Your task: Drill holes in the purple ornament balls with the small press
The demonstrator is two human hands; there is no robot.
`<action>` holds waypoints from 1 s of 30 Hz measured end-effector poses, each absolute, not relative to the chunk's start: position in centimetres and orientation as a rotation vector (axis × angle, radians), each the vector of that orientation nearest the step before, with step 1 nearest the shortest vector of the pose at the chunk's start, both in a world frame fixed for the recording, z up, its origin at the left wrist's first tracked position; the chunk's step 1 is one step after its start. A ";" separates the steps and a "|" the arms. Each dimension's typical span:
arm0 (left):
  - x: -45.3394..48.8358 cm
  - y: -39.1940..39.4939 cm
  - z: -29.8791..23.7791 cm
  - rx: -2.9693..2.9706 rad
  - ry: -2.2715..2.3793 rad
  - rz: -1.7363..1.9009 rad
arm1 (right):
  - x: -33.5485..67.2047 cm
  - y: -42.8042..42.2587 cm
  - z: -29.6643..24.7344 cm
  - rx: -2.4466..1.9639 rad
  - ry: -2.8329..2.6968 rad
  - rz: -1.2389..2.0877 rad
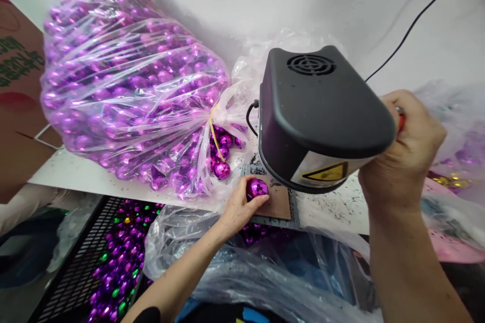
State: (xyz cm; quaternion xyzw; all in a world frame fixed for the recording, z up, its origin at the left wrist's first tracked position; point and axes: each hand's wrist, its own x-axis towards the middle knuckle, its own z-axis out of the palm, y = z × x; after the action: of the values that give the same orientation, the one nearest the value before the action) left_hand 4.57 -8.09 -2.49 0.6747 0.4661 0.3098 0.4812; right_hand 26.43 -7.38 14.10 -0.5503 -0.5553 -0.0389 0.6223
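Observation:
A shiny purple mirror-faceted ball [259, 187] is gripped between the thumb and fingers of my left hand [239, 206]. The ball is over a brown square board [279, 202] that lies on a grey mat [293, 212]. My right hand [403, 146] is closed at the right side of a black machine [322, 101] with a round vent and a yellow warning label [326, 171]. A bit of red shows between its fingers; the rest of what it grips is hidden. The machine's body stands just to the right of and above the ball.
A clear bag [132, 81] full of purple balls, with a yellow tie, leans at the left; loose balls [222, 170] lie by its neck. Below is a black crate [71, 257] of purple and green balls. Clear plastic [235, 272] hangs at the table's front. A pink basket [450, 247] is at right.

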 end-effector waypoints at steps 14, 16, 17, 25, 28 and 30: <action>6.9 -8.6 -3.2 2.076 1.126 0.778 | 26.4 -7.7 13.8 -1.263 -1.286 -0.124; 7.0 -8.6 -3.4 2.103 1.109 0.777 | 26.4 -7.7 13.9 -1.273 -1.292 -0.149; 7.0 -8.6 -3.4 2.123 1.102 0.775 | 26.4 -7.7 13.9 -1.275 -1.294 -0.157; 6.9 -7.9 -3.5 2.222 1.159 0.715 | 26.3 -7.8 14.0 -1.310 -1.312 -0.152; 6.7 -7.7 -3.1 2.261 1.112 0.646 | 26.1 -7.8 14.0 -1.321 -1.306 -0.105; 6.8 -7.6 -3.0 2.277 1.097 0.622 | 26.0 -7.9 14.0 -1.324 -1.298 -0.085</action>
State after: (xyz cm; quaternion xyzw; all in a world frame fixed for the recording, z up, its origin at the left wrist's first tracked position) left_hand 6.75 -7.57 -2.95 0.8433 0.4061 0.2302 0.2662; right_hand 25.98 -7.87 14.05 -0.5710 -0.5597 -0.0367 0.5995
